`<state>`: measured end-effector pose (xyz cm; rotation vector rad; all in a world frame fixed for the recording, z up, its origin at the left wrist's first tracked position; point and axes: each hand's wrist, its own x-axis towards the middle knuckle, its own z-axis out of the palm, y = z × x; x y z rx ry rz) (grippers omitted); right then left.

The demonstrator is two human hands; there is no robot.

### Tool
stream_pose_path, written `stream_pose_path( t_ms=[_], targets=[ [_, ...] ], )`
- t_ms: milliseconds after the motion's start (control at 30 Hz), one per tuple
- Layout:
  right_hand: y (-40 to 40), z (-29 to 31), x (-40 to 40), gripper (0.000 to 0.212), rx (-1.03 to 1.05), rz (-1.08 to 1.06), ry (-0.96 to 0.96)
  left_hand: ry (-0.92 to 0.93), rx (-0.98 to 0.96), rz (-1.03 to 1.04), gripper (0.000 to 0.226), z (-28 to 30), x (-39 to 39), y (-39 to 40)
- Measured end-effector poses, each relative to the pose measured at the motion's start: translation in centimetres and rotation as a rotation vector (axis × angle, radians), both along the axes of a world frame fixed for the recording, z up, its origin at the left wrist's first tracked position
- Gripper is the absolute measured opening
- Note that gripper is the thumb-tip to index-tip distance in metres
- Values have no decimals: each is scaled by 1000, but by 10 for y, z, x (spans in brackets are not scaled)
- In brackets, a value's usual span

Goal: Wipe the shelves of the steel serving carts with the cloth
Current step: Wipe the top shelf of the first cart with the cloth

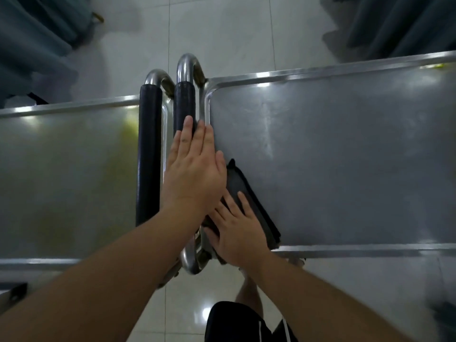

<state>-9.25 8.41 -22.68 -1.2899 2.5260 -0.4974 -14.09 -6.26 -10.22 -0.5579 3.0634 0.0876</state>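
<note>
1. Curtain, left (32, 33): dark teal folds hanging at the upper left corner, above the pale tiled floor (222, 33).
2. Left cart shelf (66, 174): flat steel top with a raised rim and a yellowish reflection near its right end.
3. Left cart handle (148, 154): curved steel tube with a black padded sleeve, standing at the right end of that shelf.
4. Right cart handle (184, 104): a second steel tube with a black sleeve, just beside the first; the two carts sit end to end.
5. Left hand (195, 169): fingers straight and together, palm down, held flat over the gap between the handle and the right shelf's edge, fingertips at the sleeve. It grips nothing.
6. Cloth (256, 206): dark, folded into a long strip, lying on the near left corner of the right shelf, angled from the left edge towards the near rim.
7. Right hand (237, 230): fingers spread and fairly straight, pressing flat on the near end of the cloth, partly under the left wrist.
8. Right cart shelf (345, 156): steel top with a raised rim and faint streaks.
9. Curtain, right (404, 23): dark teal folds at the upper right.
10. Black shorts (234, 322): at the bottom, above the floor.
</note>
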Motion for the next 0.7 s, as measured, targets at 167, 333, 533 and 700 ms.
stream_pose_path(
  t_ms=[167, 333, 533, 700],
  targets=[
    [48, -1, 17, 72, 80, -101, -6, 41, 43, 3, 64, 4, 0, 3],
    [108, -2, -12, 72, 192, -190, 49, 85, 39, -36, 59, 4, 3, 8],
    [189, 1, -54, 72, 268, -316, 103, 131, -16, -122, 55, 8, 7, 11],
    [241, 4, -82, 73, 310, -359, 80, -49, -226, -332, 59, 2, 4, 14]
  ],
)
